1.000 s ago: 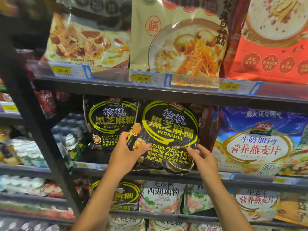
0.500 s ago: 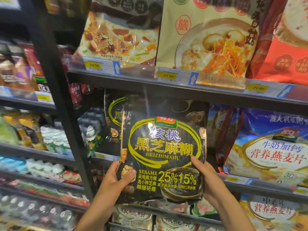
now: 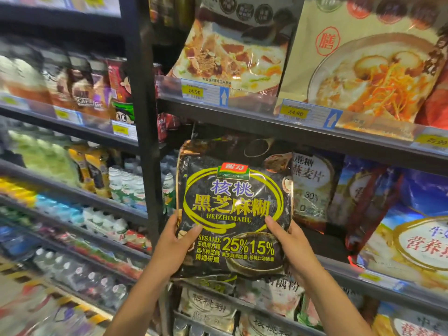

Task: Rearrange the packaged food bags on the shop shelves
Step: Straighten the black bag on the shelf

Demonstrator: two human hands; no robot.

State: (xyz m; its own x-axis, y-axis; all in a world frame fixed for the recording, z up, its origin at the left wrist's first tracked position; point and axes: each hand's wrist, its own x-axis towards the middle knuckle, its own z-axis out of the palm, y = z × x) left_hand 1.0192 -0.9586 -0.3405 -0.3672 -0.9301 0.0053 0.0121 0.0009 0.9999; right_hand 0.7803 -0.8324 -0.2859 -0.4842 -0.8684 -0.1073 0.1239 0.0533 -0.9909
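A person holds a black sesame-paste bag (image 3: 232,207) upright, its printed front to the camera, just right of the black shelf post (image 3: 141,132) and in the air in front of the shelves. The left hand (image 3: 174,248) grips its lower left edge and the right hand (image 3: 291,243) its lower right edge. Each thumb lies flat on the front while the other fingers wrap behind the bag, mostly out of sight, so both hands pinch it between thumb and fingers. Right of the post, behind the held bag, stands a pale oat bag (image 3: 312,185), and farther right a blue oat bag (image 3: 412,238). Higher up, right of the post, a shelf edge (image 3: 254,117) carries a yellow price tag (image 3: 194,91) reading 24.90. Left of the post stand small white bottles (image 3: 123,183).
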